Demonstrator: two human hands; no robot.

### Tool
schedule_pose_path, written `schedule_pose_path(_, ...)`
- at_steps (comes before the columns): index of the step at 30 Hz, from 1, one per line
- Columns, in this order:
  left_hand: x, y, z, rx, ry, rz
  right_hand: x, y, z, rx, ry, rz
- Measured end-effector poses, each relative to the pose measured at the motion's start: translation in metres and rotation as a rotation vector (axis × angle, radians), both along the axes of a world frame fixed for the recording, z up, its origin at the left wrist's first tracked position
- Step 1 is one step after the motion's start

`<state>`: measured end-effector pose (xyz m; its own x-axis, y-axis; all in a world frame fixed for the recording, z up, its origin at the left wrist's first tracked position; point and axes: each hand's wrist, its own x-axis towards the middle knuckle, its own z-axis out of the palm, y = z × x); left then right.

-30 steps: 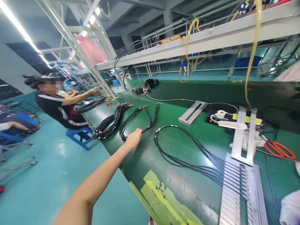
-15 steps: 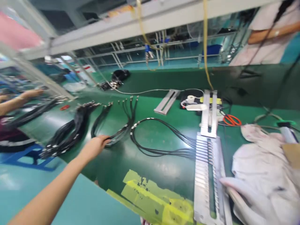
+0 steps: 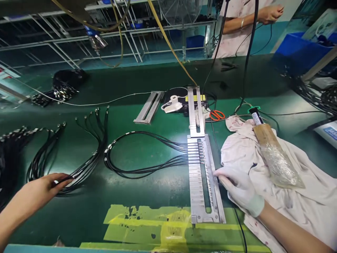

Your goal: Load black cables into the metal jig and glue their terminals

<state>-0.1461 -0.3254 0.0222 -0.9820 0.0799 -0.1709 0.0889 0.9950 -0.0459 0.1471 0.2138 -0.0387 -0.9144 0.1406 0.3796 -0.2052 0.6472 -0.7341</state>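
L hand [image 3: 47,188] approx 8 o'clock in view, fingers closed on blk cable bunch [image 3: 91,163] lying on tabletop [image 3: 158,191]. R hand [image 3: 240,191], gloved, approx 4 o'clock, fingers part-curled, tips at edge of metal jig [image 3: 197,193]; can't tell if gripping. Looped cables [image 3: 107,155] run from jig twd 9 o'clock. Wht cloth [image 3: 316,184], jig's 3 o'clock.

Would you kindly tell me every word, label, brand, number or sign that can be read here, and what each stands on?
No text is clear enough to quote.
Blue label on the white object at the right edge: pale lettering, cut off, unreadable.
White label on the black tube: too small.
Black box: no legible marking.
Looped black cables: pale bands, no readable lettering.
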Motion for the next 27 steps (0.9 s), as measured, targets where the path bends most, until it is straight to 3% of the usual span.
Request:
schedule_pose_path(8, -0.003, -0.007, 0.0, 0.086, 0.01, 0.187, -0.003, -0.001, 0.004, 0.024, 0.004, -0.002)
schedule_pose_path(16, 0.003, -0.002, -0.013, 0.073, -0.002, 0.099, -0.004, 0.0, 0.004, 0.013, -0.005, -0.001)
schedule_pose_path(24, -0.005, -0.033, -0.026, -0.022, 0.0, 0.128, -0.005, 0.001, 0.007, 0.002, -0.03, -0.005)
schedule_pose_path(27, -0.005, -0.033, -0.025, -0.025, 0.006, 0.127, -0.007, 0.0, 0.009, 0.008, -0.036, -0.011)
